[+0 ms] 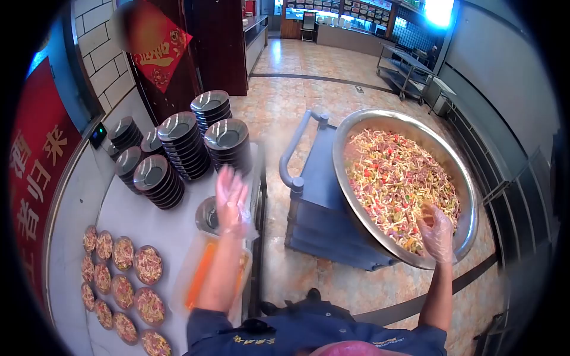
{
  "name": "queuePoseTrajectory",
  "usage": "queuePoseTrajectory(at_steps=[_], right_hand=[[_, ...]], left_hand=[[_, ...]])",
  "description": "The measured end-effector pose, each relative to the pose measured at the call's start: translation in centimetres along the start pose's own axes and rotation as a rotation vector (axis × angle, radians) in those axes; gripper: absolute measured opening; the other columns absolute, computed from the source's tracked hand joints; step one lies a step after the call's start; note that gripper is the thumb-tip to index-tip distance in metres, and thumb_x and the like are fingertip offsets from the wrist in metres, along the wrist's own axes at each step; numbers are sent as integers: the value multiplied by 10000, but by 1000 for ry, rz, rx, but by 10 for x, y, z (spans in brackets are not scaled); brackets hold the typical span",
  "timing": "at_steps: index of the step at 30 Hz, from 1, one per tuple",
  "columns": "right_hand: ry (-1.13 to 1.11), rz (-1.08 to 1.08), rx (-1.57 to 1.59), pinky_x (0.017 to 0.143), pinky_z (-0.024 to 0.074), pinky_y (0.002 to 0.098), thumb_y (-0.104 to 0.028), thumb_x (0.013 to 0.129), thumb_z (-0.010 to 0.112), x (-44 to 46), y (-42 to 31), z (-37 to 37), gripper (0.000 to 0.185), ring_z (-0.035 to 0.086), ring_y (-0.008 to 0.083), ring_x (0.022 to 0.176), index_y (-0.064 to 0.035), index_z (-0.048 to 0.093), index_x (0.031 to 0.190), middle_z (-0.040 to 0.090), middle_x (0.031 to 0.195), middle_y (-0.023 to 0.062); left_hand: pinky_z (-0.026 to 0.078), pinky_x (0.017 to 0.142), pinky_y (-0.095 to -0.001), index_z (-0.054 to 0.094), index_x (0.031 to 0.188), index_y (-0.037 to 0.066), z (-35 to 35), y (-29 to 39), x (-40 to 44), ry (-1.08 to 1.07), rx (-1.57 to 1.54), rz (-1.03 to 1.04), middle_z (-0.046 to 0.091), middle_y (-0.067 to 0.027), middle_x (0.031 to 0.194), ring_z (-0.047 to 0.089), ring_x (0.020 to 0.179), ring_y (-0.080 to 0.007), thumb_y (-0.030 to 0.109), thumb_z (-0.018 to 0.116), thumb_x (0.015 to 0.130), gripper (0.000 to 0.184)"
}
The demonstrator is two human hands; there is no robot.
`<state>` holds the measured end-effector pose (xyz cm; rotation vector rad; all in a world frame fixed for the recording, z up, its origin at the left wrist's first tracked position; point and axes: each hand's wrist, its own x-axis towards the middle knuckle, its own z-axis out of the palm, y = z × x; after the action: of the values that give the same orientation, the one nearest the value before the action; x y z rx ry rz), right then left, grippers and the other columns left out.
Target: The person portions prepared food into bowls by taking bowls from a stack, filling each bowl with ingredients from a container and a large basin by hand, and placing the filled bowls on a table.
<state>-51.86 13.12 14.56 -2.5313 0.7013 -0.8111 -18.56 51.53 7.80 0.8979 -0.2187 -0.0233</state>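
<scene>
My left hand point(230, 200), in a clear glove and blurred by motion, is open with its fingers stretched forward. It holds nothing that I can see and partly covers a dark bowl point(206, 216) on the table. My right hand point(436, 232), also gloved, is inside the near right part of a large metal basin point(343, 172). Its fingers curl into a shredded food mix point(395, 178) of pale strips, red bits and darker meat-like pieces. The fingertips are partly hidden there. Below my left forearm lies a plastic tub point(199, 274) with orange contents.
Stacks of dark bowls point(178, 133) stand at the table's back. Several filled bowls point(148, 265) sit in rows at the left on the pale table point(142, 222). The basin rests on a grey cart point(314, 216) with a handle point(291, 151). A metal trolley point(409, 62) stands farther off.
</scene>
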Motion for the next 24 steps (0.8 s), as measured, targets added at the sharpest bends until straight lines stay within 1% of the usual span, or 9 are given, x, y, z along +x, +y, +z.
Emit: queuePoseTrajectory(at_steps=[2,3,6,8,10,14,19,21,24], right_hand=[[31,-28,11,783,599,335,-51,886,747,12,1,-7,466,733,200,893,-27,632,1337,735,1097,138],[65,-50,27,778,594,341,-48,865,757,19,-1,-11,471,742,216,874,-26,640,1320,741,1093,148],[37,-151,33,777,592,338,-27,873,741,43,-4,-21,466,742,218,866,-34,635,1327,740,1086,143],[9,-160,42,773,592,338,-17,876,736,43,3,-30,466,742,220,862,-33,632,1330,740,1081,140],[77,-356,54,762,611,305,-10,911,730,59,3,-38,433,737,186,891,-25,626,1330,736,1089,136],[136,-400,97,736,589,318,-38,858,770,67,20,-39,354,734,186,813,-14,698,1204,736,888,106],[118,-481,16,746,601,346,-92,812,807,98,75,-10,478,768,226,833,-32,659,1263,766,939,124],[-54,-180,212,757,602,360,-108,817,801,66,107,-20,478,769,236,835,-23,650,1262,766,964,144],[-37,-272,25,766,588,347,-54,794,784,66,121,-52,460,726,229,825,-29,699,1245,737,924,125]], left_hand=[[484,1103,-506,216,1635,163,82,91,-35,-525,172,313,247,-140,1671,387,1474,-353,162,754,928,888],[520,1065,-520,188,1645,173,126,129,-60,-631,168,413,262,-144,1657,428,1443,-349,217,815,872,996],[521,1064,-520,184,1646,175,176,169,-99,-849,320,770,263,-147,1656,428,1443,-351,222,817,869,1003],[522,1064,-520,181,1647,176,191,165,-107,-850,378,895,263,-148,1655,429,1443,-353,225,818,867,1008],[522,1064,-521,178,1647,177,207,163,-108,-841,389,965,264,-150,1655,429,1442,-354,228,820,864,1013],[523,1063,-521,172,1648,179,236,161,-110,-802,361,1123,265,-154,1654,429,1442,-357,234,823,860,1023],[525,1063,-521,165,1650,181,253,128,-76,-665,331,1249,267,-159,1652,429,1442,-360,242,826,855,1036],[525,1063,-521,162,1650,182,262,120,-71,-585,375,1275,268,-161,1652,429,1441,-362,245,828,852,1041],[526,1062,-521,158,1651,183,281,137,-97,-577,485,1198,269,-164,1651,429,1441,-364,249,830,849,1048]])
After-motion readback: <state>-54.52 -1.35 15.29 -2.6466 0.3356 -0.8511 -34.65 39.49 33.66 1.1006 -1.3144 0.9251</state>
